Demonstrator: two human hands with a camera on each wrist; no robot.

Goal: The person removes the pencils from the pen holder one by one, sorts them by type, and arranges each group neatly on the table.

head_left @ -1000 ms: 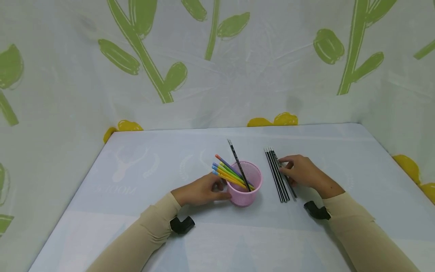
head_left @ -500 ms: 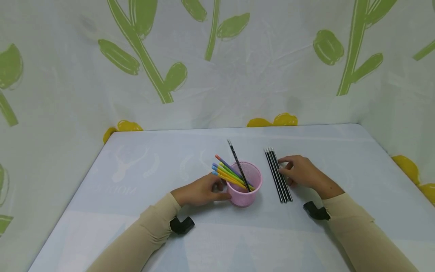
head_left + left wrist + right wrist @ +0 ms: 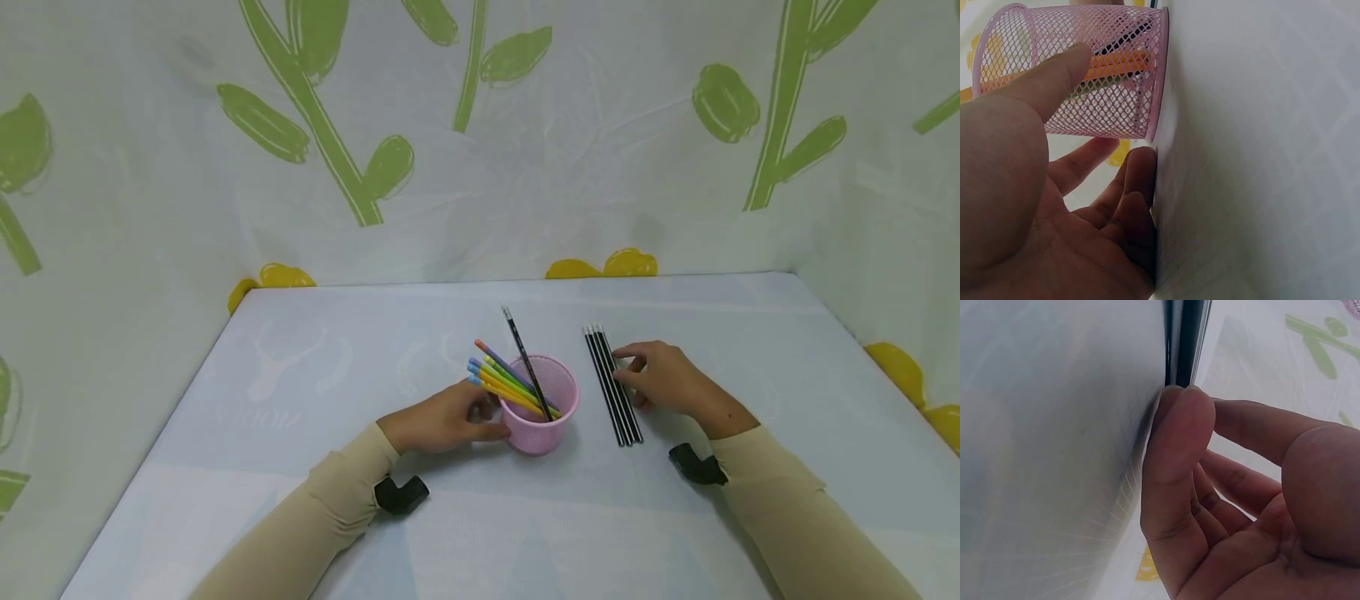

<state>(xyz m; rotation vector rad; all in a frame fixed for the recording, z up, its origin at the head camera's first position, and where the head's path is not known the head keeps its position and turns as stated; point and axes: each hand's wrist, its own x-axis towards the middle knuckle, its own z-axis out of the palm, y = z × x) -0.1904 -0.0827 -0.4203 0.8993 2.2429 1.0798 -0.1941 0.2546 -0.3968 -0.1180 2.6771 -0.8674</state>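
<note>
In the head view, a pink mesh pencil cup [image 3: 534, 437] stands upright with several coloured pens [image 3: 495, 379] and one black pencil [image 3: 517, 337] leaning in it. My left hand [image 3: 450, 418] holds the cup's left side, its thumb along the mesh [image 3: 1107, 103] in the left wrist view and the other fingers bent at the side. To the right, several black pencils [image 3: 606, 379] lie side by side on the table. My right hand [image 3: 660, 379] touches the rightmost one with thumb and index fingertips. In the right wrist view, these fingertips meet the dark pencils [image 3: 1186, 344].
The pale printed table [image 3: 517, 533] has its back edge against a white curtain [image 3: 555, 183] with green plant prints. Each wrist carries a black camera mount, one on the left [image 3: 401, 497] and one on the right [image 3: 697, 465].
The rightmost black pencil, slanted away at its near end a second ago, now lies against the others in line. Both hands have barely moved; the cup has stayed put.
</note>
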